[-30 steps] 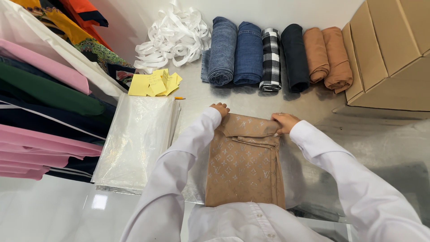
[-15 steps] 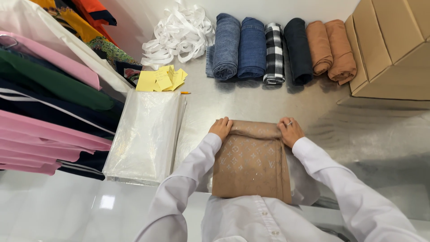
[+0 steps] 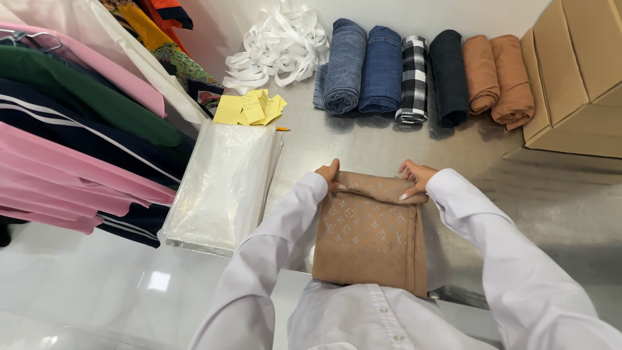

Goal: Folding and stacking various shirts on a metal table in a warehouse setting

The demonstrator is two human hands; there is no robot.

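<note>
1. You're mid-roll on the tan cloth [image 3: 368,243]: its far end is curled into a tight tube, and the flat rest runs back to your shirt at the near table [image 3: 551,194] edge.
2. Left hand [image 3: 328,174] pinches the roll's left end, fingers closed on the fabric, thumb up.
3. Right hand [image 3: 414,177] grips the right end, fingers curled over the top of the roll, closed on it too.
4. So the roll sits straight between both hands; the loose part lies below them, toward you.
5. Step, as I read it: rolling, early, since most of the cloth is flat yet.
6. Next move calls for even pressure at both ends, keeping the tube tight and square, turning it toward you. The right edge shows a doubled fold; watch it doesn't skew.
7. Around: plastic bags [image 3: 223,185] stacked just left; yellow notes [image 3: 249,109] beyond them; white straps [image 3: 278,42] and a row of rolled clothes [image 3: 424,74] at the far edge, well apart; boxes [image 3: 576,71] at right; hanging clothes [image 3: 78,142] at left.
</note>
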